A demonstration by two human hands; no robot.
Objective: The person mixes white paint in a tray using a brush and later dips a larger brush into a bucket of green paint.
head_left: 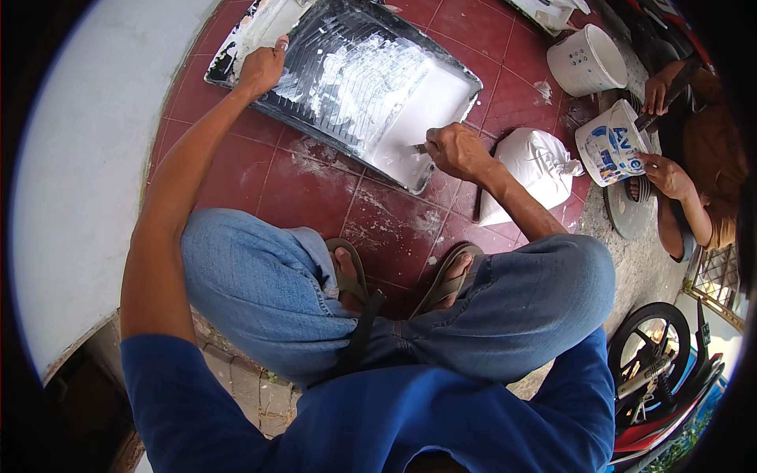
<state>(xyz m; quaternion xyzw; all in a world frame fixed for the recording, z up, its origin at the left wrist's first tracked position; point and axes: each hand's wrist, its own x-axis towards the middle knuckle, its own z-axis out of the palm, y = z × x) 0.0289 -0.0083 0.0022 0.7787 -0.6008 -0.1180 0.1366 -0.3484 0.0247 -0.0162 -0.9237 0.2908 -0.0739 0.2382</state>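
Note:
A black ribbed paint tray point(315, 87) lies on the red tiled floor, with white paint pooled at its near right end. My left hand point(261, 69) grips the tray's far left rim. My right hand point(457, 150) is closed around a small metal tool point(421, 147), whose tip dips into the white paint at the tray's near corner. I squat over the tiles in blue jeans and sandals.
A tied white bag point(530, 169) lies right of my right hand. Another person at the right holds a white bucket point(611, 143); a second white bucket point(587, 61) stands behind it. A white wall point(87, 158) runs along the left. A motorbike wheel point(653, 347) is at the lower right.

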